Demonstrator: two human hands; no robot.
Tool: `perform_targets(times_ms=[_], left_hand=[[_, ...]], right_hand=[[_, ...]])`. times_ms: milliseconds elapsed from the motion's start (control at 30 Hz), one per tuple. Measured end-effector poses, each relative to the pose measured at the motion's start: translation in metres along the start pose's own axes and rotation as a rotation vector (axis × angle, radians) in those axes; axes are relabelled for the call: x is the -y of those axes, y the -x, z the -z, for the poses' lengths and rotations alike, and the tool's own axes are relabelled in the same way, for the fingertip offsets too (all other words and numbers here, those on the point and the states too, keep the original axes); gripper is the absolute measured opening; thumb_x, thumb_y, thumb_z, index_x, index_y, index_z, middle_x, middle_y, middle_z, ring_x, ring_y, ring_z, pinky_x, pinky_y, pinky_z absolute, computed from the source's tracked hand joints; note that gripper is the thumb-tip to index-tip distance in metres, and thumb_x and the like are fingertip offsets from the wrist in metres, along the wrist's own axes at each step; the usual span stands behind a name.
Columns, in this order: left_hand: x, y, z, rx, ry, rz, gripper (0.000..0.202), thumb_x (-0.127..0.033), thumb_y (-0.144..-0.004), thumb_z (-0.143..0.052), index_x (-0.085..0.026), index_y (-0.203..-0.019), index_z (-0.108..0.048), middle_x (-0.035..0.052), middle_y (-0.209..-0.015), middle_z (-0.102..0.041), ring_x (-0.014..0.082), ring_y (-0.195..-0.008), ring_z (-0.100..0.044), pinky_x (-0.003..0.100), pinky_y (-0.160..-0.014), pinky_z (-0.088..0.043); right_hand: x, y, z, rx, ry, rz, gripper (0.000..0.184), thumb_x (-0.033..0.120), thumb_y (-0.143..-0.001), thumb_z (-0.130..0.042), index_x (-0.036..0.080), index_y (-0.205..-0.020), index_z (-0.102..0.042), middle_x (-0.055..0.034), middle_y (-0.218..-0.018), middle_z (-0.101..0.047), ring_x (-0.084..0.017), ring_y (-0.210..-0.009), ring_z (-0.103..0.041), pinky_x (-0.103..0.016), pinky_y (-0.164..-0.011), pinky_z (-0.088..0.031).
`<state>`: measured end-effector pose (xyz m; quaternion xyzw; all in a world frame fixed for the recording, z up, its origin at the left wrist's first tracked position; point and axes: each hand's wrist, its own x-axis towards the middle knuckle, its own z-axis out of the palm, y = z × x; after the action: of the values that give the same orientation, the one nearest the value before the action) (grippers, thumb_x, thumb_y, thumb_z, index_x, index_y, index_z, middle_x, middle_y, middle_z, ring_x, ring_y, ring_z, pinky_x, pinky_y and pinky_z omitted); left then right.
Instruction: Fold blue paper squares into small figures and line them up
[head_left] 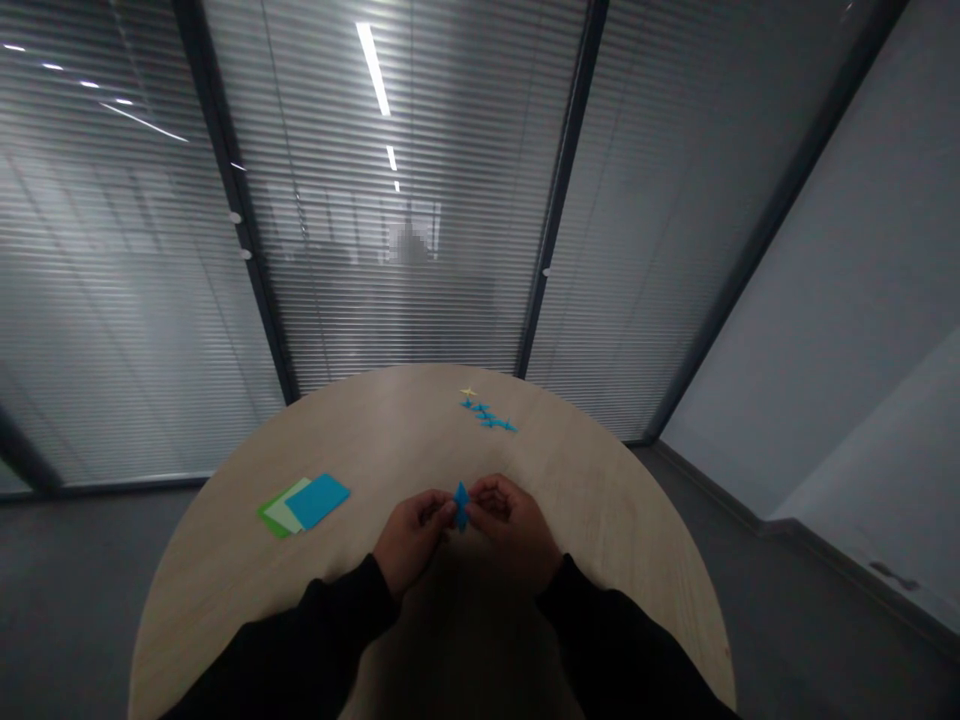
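A small piece of folded blue paper (461, 508), pointed at its top, is held upright between my two hands. My left hand (412, 535) pinches its left side with thumb and fingers. On the other side my right hand (517, 530) grips the right edge, its fingers curled in. The finer creases of the paper are too small to make out. Both hands are just above the near middle of the round wooden table (600, 500).
Left of my hands lie fanned paper sheets, a blue one (319, 500) on top of light and bright green ones (271, 515). Several small folded blue paper shapes (487, 415) and a yellow one (468, 391) sit toward the far edge. Glass panels with blinds (405, 300) stand behind.
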<state>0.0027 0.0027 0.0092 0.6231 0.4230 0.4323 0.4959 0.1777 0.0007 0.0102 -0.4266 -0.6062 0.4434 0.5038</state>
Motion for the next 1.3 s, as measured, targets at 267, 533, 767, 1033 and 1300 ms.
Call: perform_targets(times_ms=[267, 533, 767, 1033, 1300], left_hand=[[0.001, 0.001, 0.001, -0.040, -0.209, -0.024, 0.038, -0.051, -0.087, -0.055, -0.016, -0.080, -0.069, 0.0060, -0.075, -0.071, 0.0184, -0.067, -0.061, 0.028, -0.062, -0.045], [-0.002, 0.004, -0.003, -0.060, -0.218, -0.055, 0.035, -0.047, -0.088, -0.054, -0.016, -0.090, -0.070, 0.0078, -0.084, -0.074, 0.0208, -0.073, -0.065, 0.031, -0.067, -0.049], [0.000, 0.002, 0.001, -0.031, -0.242, -0.060, 0.033, -0.045, -0.087, -0.057, -0.016, -0.086, -0.071, 0.0076, -0.082, -0.075, 0.0216, -0.076, -0.066, 0.031, -0.070, -0.049], [-0.007, 0.006, -0.003, 0.035, -0.293, -0.040, 0.038, -0.051, -0.089, -0.054, -0.016, -0.091, -0.069, 0.0078, -0.084, -0.075, 0.0194, -0.068, -0.066, 0.029, -0.061, -0.048], [-0.006, 0.006, -0.001, 0.074, -0.233, -0.046, 0.037, -0.049, -0.090, -0.054, -0.017, -0.090, -0.071, 0.0086, -0.087, -0.077, 0.0218, -0.079, -0.070, 0.030, -0.070, -0.051]], right_hand=[[0.003, 0.002, -0.003, 0.036, -0.020, -0.044, 0.026, 0.030, -0.075, -0.073, 0.019, -0.095, -0.061, -0.0038, -0.086, -0.070, -0.018, -0.081, -0.068, -0.033, -0.077, -0.053], [0.004, 0.002, -0.003, 0.032, 0.008, -0.117, 0.022, 0.033, -0.075, -0.070, 0.017, -0.089, -0.067, -0.0055, -0.083, -0.072, -0.018, -0.076, -0.067, -0.031, -0.070, -0.051], [0.003, 0.003, -0.003, -0.002, 0.054, -0.110, 0.018, 0.033, -0.075, -0.071, 0.016, -0.080, -0.068, -0.0038, -0.075, -0.070, -0.016, -0.068, -0.063, -0.028, -0.064, -0.047], [0.000, 0.000, 0.001, 0.063, -0.020, -0.097, 0.020, 0.036, -0.075, -0.074, 0.017, -0.078, -0.067, 0.0014, -0.066, -0.063, -0.013, -0.060, -0.057, -0.026, -0.059, -0.042], [-0.002, 0.001, 0.000, 0.027, -0.033, -0.093, 0.022, 0.039, -0.076, -0.074, 0.018, -0.078, -0.067, -0.0012, -0.067, -0.067, -0.015, -0.062, -0.061, -0.028, -0.063, -0.046]])
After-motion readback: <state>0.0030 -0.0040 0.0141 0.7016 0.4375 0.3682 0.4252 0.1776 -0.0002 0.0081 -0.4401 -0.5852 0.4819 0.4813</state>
